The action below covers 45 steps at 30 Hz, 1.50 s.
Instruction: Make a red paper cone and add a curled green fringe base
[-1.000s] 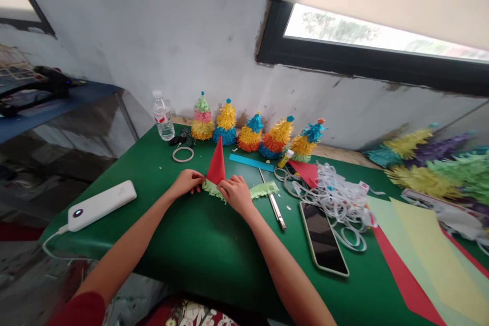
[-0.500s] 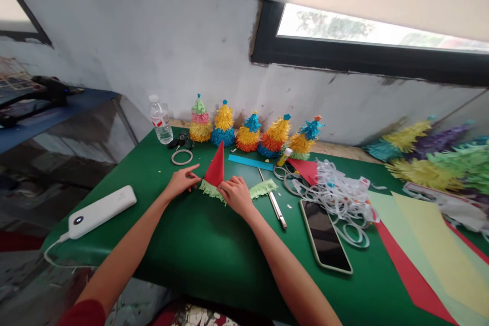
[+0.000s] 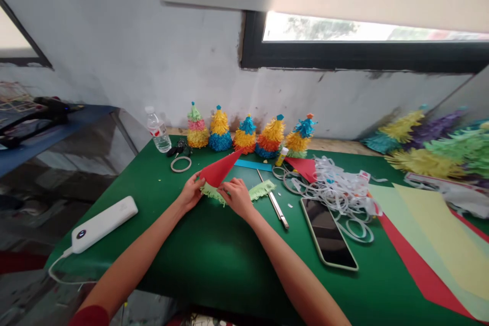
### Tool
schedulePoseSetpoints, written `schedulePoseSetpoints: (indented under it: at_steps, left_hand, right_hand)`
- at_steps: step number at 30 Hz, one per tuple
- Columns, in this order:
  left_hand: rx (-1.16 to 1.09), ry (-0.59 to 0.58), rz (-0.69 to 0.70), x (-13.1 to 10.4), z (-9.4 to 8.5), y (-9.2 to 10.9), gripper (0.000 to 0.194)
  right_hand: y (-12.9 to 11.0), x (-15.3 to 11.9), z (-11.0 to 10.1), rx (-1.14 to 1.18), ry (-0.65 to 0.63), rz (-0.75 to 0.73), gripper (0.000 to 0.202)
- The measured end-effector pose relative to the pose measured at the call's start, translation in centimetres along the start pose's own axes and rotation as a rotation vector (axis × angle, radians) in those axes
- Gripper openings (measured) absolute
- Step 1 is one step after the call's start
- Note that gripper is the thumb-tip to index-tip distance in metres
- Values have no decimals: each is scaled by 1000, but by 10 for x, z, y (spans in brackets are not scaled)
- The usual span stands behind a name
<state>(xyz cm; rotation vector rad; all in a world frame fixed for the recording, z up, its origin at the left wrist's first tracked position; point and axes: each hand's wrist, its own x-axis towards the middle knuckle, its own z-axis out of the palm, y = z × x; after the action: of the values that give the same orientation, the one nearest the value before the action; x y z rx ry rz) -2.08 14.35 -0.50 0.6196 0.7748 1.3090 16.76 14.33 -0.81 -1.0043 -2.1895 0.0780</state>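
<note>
A red paper cone [image 3: 218,171] tilts with its tip up to the right, a pale green fringed strip [image 3: 212,193] along its base. My left hand [image 3: 191,191] grips the cone at its lower left edge. My right hand [image 3: 237,196] pinches the strip at the cone's lower right. Beyond the right fingers lies another visible stretch of green fringe [image 3: 262,190]; whether it joins the strip is hidden behind the hand.
Several fringed paper trees [image 3: 219,130] stand along the wall behind. A cutter [image 3: 278,209], phone [image 3: 328,234], tangled white strips [image 3: 336,188] and coloured sheets [image 3: 431,234] lie right. A power bank [image 3: 105,223] lies left, a bottle [image 3: 158,131] behind.
The left hand has moved from beside the cone to gripping it. The cone has tipped over to the right, its base raised on the left. The camera view has shifted slightly.
</note>
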Motion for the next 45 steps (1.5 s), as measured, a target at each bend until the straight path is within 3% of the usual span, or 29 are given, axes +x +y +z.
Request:
schedulePoseSetpoints:
  at_steps: [3,6,10,15,18,22,27,32,39,45]
  left_hand:
    - [-66,24,19,-2,2,-2,59]
    - [-156,61,-29,-9,6,-1,39]
    - [-288,-66,-119,-22,15,-1,46]
    - [-110,-129,63,-28,31,-16,42]
    - [20,-34,106,-26,37,-26,40]
    - [8,100,130,-25,35,-28,39]
    - [-60,153,197,-24,32,-25,33]
    - [-92,180,206,-24,29,-25,32]
    - [-137,146,143,-22,27,-27,33]
    - [-100,126,116,-21,27,-27,31]
  right_hand:
    - [-4,1,-1,76,46,55,17]
    - [-10,3,-4,149,77,99,19]
    - [-15,5,-9,205,109,128,18]
    - [-18,5,-13,209,121,148,20]
    - [-19,5,-15,163,98,142,20]
    - [-23,7,-16,126,72,168,13]
    - [-29,10,-16,329,109,350,5]
    - [-18,5,-22,489,141,519,29]
    - [-16,6,-25,214,85,232,19]
    - [-20,7,-26,51,109,160,27]
